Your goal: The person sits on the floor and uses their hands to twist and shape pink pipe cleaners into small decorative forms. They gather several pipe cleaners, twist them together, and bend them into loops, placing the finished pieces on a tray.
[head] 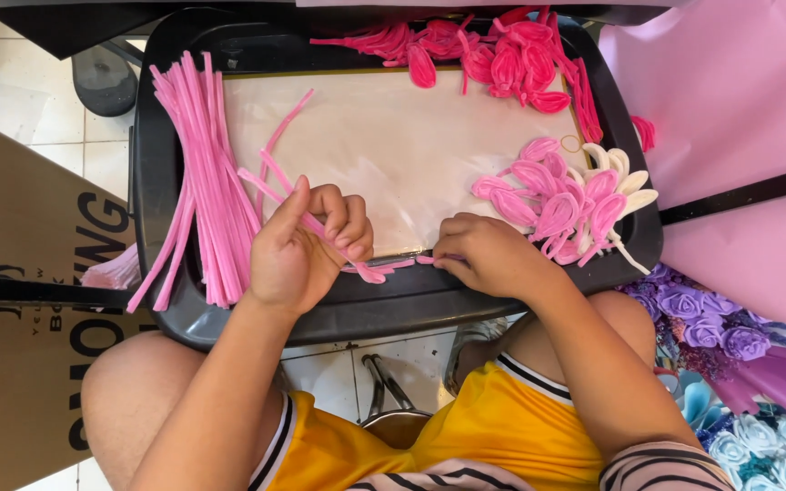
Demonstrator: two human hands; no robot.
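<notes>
A wide black tray [152, 182] rests across the person's knees, seemingly so the work sits close under both hands; its pale liner holds a thick bundle of straight pink pipe cleaners [202, 182] along the left side, hot-pink petal loops [502, 59] piled at the far rim, and lighter pink and white petal loops [566, 195] heaped at the right. At the near rim the left hand [297, 250] is curled closed on a pink pipe cleaner [379, 268], thumb raised; the right hand [484, 255] pinches its other end against the rim, likely to keep the strand taut for bending.
</notes>
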